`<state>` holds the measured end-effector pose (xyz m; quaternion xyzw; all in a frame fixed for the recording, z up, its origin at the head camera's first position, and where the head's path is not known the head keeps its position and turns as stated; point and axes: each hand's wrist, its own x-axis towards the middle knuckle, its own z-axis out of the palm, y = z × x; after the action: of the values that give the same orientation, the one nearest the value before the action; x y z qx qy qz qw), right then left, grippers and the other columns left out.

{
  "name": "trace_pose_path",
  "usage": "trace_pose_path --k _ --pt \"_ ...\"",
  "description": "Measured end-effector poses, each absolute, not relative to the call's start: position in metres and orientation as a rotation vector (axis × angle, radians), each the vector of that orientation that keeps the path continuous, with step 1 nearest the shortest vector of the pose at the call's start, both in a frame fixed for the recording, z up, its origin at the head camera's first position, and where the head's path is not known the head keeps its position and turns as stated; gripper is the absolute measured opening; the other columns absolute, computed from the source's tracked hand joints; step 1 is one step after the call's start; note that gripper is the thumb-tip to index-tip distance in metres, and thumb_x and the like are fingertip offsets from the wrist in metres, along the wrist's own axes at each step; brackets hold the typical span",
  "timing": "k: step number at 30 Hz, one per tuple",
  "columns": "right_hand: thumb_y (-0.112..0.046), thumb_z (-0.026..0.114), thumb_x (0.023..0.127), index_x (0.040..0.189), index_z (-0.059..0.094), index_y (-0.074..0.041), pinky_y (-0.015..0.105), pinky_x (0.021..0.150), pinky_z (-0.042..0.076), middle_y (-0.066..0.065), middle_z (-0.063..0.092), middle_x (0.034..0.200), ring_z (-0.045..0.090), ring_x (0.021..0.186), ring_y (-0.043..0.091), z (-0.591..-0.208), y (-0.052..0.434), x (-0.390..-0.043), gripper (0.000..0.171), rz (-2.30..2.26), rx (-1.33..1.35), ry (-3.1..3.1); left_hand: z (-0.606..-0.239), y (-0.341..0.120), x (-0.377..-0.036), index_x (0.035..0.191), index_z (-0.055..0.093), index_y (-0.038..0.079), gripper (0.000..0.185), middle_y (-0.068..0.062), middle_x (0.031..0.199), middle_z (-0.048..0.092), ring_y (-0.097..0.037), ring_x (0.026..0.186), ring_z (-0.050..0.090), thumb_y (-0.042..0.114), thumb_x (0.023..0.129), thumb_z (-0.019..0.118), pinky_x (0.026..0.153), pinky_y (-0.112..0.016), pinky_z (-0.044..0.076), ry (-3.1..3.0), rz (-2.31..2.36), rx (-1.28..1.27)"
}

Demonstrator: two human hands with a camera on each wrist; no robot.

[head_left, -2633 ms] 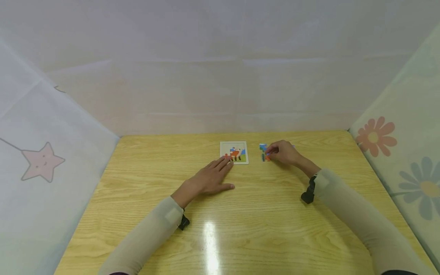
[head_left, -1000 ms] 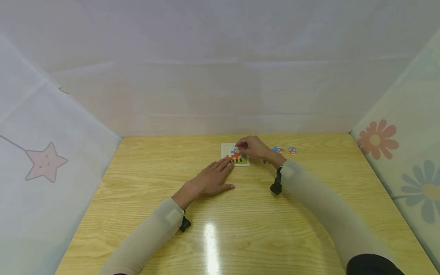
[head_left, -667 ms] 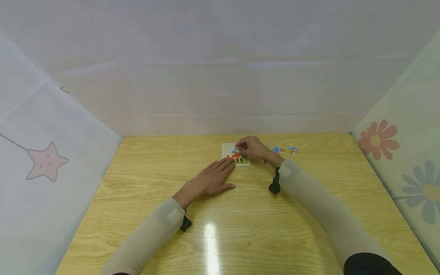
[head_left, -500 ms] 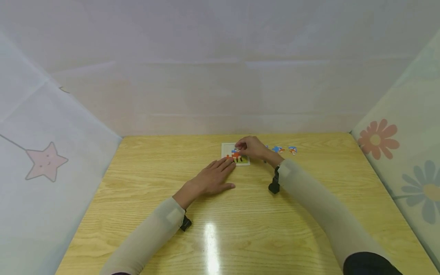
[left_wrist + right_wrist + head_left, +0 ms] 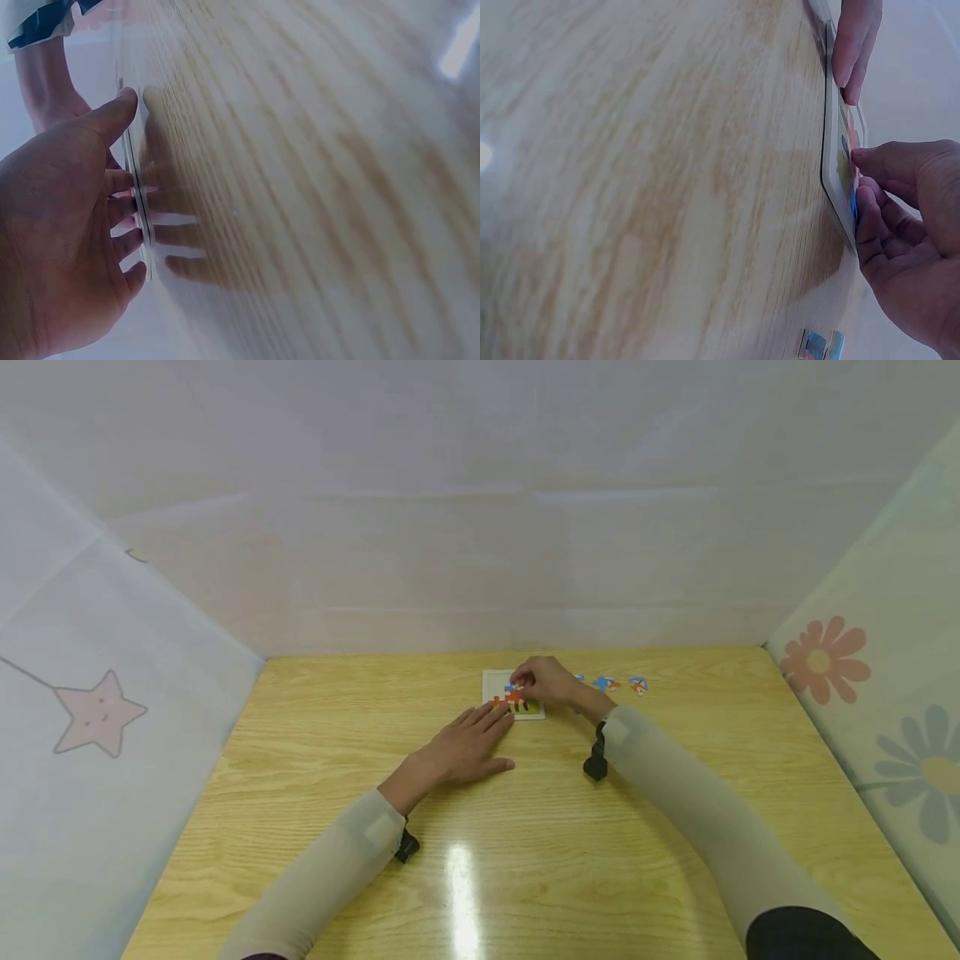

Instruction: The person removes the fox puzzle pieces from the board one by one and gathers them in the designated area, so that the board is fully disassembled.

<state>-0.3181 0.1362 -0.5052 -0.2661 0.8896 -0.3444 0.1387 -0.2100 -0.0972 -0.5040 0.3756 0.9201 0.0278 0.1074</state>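
A small jigsaw puzzle tray (image 5: pixel 497 675) with a pale rim lies near the back of the table, several pieces with red, blue and green print set inside. My left hand (image 5: pixel 465 747) lies flat, its straight fingertips resting on the tray's near-left edge; the left wrist view shows them along that thin edge (image 5: pixel 139 195). Over the tray's right half, my right hand (image 5: pixel 550 681) pinches a puzzle piece, mostly hidden by the fingers. In the right wrist view, thumb and fingers (image 5: pixel 868 225) come right down at the printed picture, beside a blue patch.
Right of the tray lie loose puzzle pieces, a blue and orange one (image 5: pixel 602 683) and another (image 5: pixel 637 685) farther right. Some are partly hidden by the right hand. White cloth walls (image 5: pixel 450 568) stand behind and on both sides of the wooden table (image 5: pixel 525 843).
My right hand has moved left from the loose pieces to the tray, carrying a puzzle piece, and over the last second has stayed there with only slight shifts. My left hand has kept its place.
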Motion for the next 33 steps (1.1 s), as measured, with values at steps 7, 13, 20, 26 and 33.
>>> trace_pose_path --k 7,13,20,26,33 --pt "-0.001 0.072 0.098 0.120 0.073 0.003 0.039 0.087 0.057 0.014 0.070 0.108 0.066 0.096 0.024 -0.5040 0.1349 -0.3194 0.023 -1.007 -0.756 2.570 -0.5027 -0.0944 -0.2113 0.170 0.024 0.011 0.084 -0.010 0.178 0.014 -0.032 0.164 0.014 0.064 0.108 0.044 0.132 -0.050 0.015 2.726 0.027 1.102" --pt "-0.003 0.072 0.098 0.121 0.072 0.001 0.040 0.089 0.057 0.013 0.070 0.109 0.066 0.097 0.024 -0.5060 0.1351 -0.3199 0.024 -1.004 -0.734 2.576 -0.5033 -0.0923 -0.2118 0.170 0.025 0.013 0.085 -0.009 0.178 0.016 -0.032 0.164 0.016 0.067 0.107 0.043 0.132 -0.050 0.016 2.735 0.007 1.092" --pt "-0.003 0.074 0.097 0.121 0.071 -0.001 0.040 0.091 0.056 0.013 0.070 0.111 0.066 0.099 0.024 -0.5081 0.1344 -0.3207 0.025 -1.018 -0.707 2.576 -0.5064 -0.0914 -0.2129 0.170 0.024 0.013 0.086 -0.008 0.178 0.017 -0.028 0.164 0.015 0.069 0.107 0.041 0.133 -0.048 0.014 2.737 -0.023 1.080" --pt "-0.003 0.074 0.097 0.122 0.070 0.000 0.039 0.091 0.057 0.013 0.070 0.111 0.066 0.100 0.024 -0.5073 0.1342 -0.3191 0.026 -1.026 -0.712 2.581 -0.5064 -0.0918 -0.2115 0.170 0.023 0.012 0.087 -0.008 0.178 0.016 -0.028 0.164 0.015 0.068 0.107 0.043 0.133 -0.047 0.015 2.721 0.018 1.059" --pt "-0.001 0.075 0.095 0.121 0.068 0.000 0.041 0.092 0.057 0.014 0.070 0.110 0.067 0.100 0.026 -0.5065 0.1352 -0.3173 0.027 -1.092 -0.714 2.567 -0.5060 -0.0921 -0.2110 0.170 0.021 0.011 0.087 -0.009 0.178 0.015 -0.029 0.164 0.014 0.067 0.107 0.043 0.132 -0.047 0.017 2.709 0.026 1.068"
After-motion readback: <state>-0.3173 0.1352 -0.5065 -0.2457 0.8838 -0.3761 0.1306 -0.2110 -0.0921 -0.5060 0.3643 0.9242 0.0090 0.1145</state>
